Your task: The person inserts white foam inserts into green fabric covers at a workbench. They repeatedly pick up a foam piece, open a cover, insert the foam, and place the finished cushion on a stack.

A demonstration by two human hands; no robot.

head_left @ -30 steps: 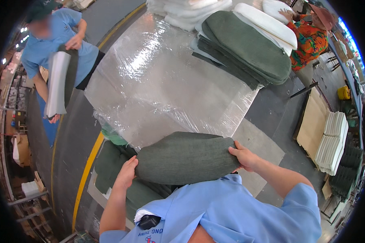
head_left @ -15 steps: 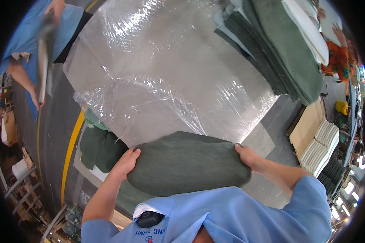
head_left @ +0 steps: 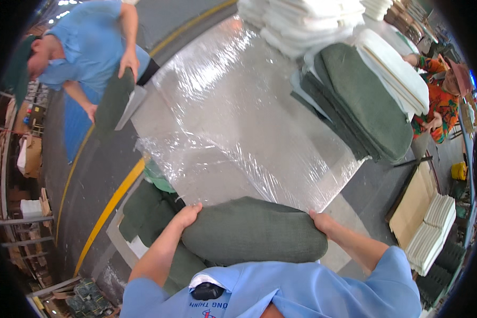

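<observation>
A dark green oval fabric pad (head_left: 254, 232) is stretched between my two hands in front of my chest, at the near edge of the plastic-covered table (head_left: 233, 122). My left hand (head_left: 188, 215) is closed on its left end. My right hand (head_left: 321, 221) grips the upper right corner, with the thumb on top. The pad's face looks smooth and its far edge is slightly peaked. Fingers under the pad are hidden.
Similar green pads (head_left: 368, 98) lie stacked at the table's right, with white pads (head_left: 312, 21) behind. More green pieces (head_left: 146, 212) sit low at my left. A co-worker (head_left: 93, 47) holds a pad at far left; another person (head_left: 442, 100) is at right. White pads (head_left: 432, 228) stand on the right.
The view has shifted, showing more of the far table and the co-worker. That co-worker's pad now shows its broad green face. My hands keep their grip on the pad.
</observation>
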